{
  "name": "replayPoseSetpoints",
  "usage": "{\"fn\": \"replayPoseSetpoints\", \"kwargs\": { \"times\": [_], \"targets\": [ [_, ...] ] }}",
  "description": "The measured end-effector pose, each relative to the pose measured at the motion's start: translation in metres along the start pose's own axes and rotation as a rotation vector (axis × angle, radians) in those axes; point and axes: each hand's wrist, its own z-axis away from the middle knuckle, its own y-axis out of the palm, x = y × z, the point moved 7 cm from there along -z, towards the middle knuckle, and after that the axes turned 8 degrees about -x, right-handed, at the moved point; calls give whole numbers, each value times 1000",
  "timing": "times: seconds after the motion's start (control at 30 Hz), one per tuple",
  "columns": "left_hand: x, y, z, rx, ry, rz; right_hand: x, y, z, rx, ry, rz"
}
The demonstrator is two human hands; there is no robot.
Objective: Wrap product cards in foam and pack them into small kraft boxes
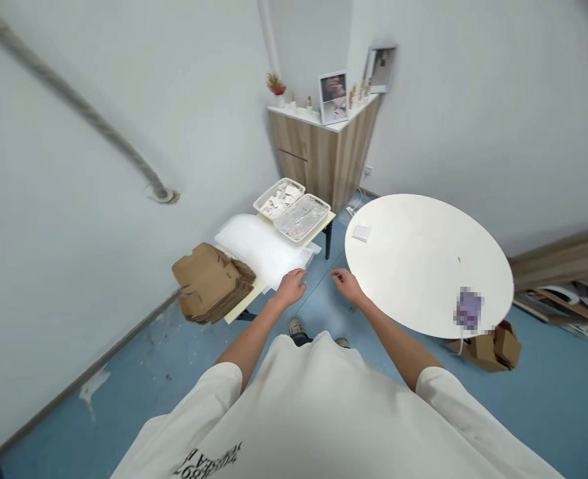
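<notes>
My left hand (293, 287) is held in the air by the near edge of a stack of white plastic bags (259, 243), its fingers loosely bent and apart. I cannot tell whether it touches the bags. My right hand (348, 285) hovers beside the left rim of a white round table (414, 266), fingers slightly curled, with nothing visible in it. Flattened brown cardboard boxes (211, 283) are piled left of the bags. Behind the bags stand two white baskets, one with small white packets (280, 199) and one with clear plastic bags (301, 218).
On the round table lie a small white packet (361, 233) and a blurred-out purple item (468, 308). Cardboard boxes (493, 349) sit below its right side. A wooden cabinet (318, 150) carrying picture frames fills the corner. A low shelf (563, 293) stands at right.
</notes>
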Motion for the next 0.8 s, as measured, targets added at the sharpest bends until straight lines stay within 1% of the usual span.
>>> {"fn": "replayPoseSetpoints", "kwargs": {
  "times": [0.07, 0.13, 0.27, 0.37, 0.43, 0.53, 0.6, 0.67, 0.73, 0.8],
  "targets": [
    [27, -13, 20, -38, -55, -3, 27, 27, -9, 56, -61, 11],
    [59, -28, 41, -87, -117, -17, 56, 58, -19, 105, -115, 26],
    [134, -59, 87, -153, -255, -40, 116, 134, -34, 204, -214, 59],
    [195, -82, 124, -160, -355, -61, 165, 196, -40, 274, -318, 57],
    [233, -92, 147, -148, -408, -84, 196, 237, -39, 317, -399, 62],
    [281, -99, 171, -105, -458, -111, 236, 296, -34, 370, -513, 132],
    [304, -98, 180, -66, -479, -133, 256, 334, -29, 430, -602, 232],
    [320, -94, 187, -29, -502, -165, 269, 366, -24, 491, -681, 328],
    [331, -91, 192, -5, -532, -190, 271, 389, -24, 542, -709, 433],
    [338, -87, 198, 5, -559, -193, 265, 402, -27, 583, -696, 528]
  ]
}}
